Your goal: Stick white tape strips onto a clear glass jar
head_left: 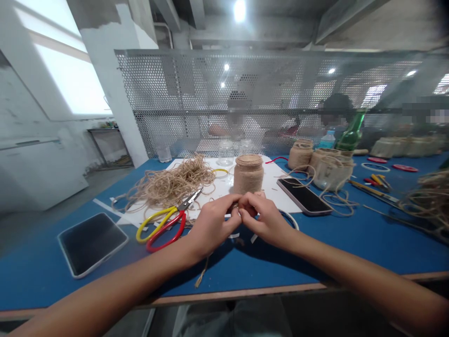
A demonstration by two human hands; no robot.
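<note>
One left hand (213, 222) and one right hand (268, 220) meet before a twine-wrapped jar (248, 175)

Fingers of both curl in, tips together; whether they grip anything is hidden, so I cannot tell. The jar stands upright on white paper (280, 199), just beyond the fingers. Scissors (181, 208) lie just beside the left hand, crowding that side; a black phone (305, 195) lies past a gap to the right. Nearer the person, a strip of blue tabletop (266, 271) runs to the front edge (245, 292); a perforated metal screen (196, 93) bounds the far side
</note>
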